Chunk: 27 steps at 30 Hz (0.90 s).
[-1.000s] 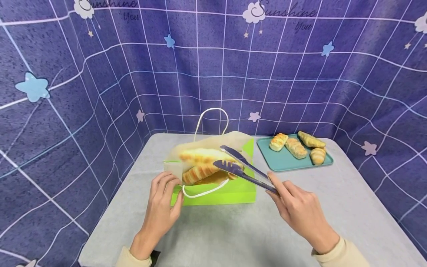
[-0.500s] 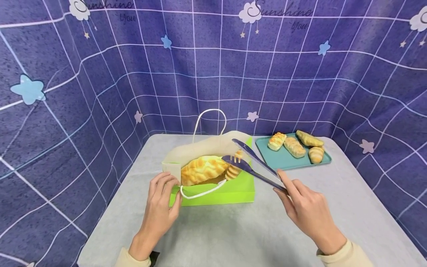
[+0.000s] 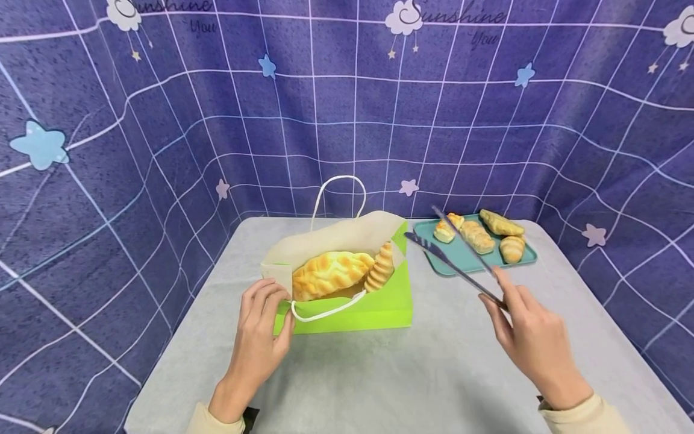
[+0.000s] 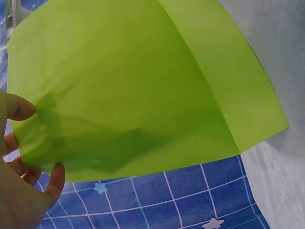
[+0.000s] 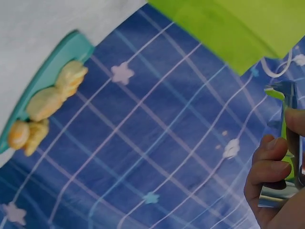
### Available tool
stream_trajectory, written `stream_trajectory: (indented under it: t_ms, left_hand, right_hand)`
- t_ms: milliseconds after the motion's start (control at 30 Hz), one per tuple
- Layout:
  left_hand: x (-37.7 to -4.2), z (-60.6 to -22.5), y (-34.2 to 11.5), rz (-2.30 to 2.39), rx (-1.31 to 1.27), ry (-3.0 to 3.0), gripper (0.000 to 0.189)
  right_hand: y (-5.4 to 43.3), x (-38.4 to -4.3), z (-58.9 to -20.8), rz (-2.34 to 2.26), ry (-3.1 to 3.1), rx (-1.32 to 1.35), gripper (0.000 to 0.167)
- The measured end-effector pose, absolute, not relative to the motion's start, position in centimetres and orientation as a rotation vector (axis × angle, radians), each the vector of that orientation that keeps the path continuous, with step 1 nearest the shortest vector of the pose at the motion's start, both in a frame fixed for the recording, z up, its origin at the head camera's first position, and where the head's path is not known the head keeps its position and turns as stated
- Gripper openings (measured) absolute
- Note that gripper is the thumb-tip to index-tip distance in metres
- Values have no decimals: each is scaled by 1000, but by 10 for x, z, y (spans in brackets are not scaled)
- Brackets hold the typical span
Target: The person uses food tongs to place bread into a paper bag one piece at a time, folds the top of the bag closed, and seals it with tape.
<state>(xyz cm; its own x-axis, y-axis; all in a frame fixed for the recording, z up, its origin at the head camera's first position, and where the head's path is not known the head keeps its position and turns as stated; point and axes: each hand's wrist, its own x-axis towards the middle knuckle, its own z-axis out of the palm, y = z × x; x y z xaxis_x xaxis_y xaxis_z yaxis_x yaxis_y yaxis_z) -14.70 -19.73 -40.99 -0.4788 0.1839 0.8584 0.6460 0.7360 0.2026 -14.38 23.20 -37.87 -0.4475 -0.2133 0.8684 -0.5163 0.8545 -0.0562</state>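
My left hand [image 3: 260,337] holds the left rim of a green paper bag [image 3: 352,319], fingers outside its corner and thumb at the front. In the left wrist view the bag's side [image 4: 119,95] fills most of the frame. Inside the bag's wide mouth lie a large braided bread [image 3: 332,274] and a spiral bread roll [image 3: 381,270]. To the bag's right, my right hand [image 3: 537,340] grips dark-tipped food tongs [image 3: 446,259]. Their arms are spread, with nothing between the tips. The tips hover between the bag and a teal tray [image 3: 452,268].
Several breads rest on the tray: a topped piece [image 3: 444,232], a long roll [image 3: 477,237], a crescent-shaped one [image 3: 501,223] and a small round one [image 3: 512,249]. White cord handles [image 3: 341,176] stick up from the bag. A blue patterned curtain [image 3: 347,108] surrounds the grey table [image 3: 379,380].
The tongs have let go of a long bread in the bag and moved right, out over the gap towards the tray. My left hand has kept its hold on the bag.
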Motion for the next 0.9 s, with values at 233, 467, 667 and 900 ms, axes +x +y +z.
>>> stream_trajectory:
  t_ms: [233,467,667,900]
  left_hand:
    - [-147,-409,-196,-643,-628,-2031,19]
    - [-146,-411,-197,-625,-610,-2032,20]
    - [-143,-409,-194,-610,-588,-2031,20]
    - [-141,-403,-186,-627,-612,-2033,19]
  right_hand:
    - [269,-154,-392,387,-2127,375,52]
    - [299,-172,-416,428,-2335,237,52]
    - [327,-192,-444,436,-2481,182,38]
    - [351,-209,-467,471,-2649,108,35]
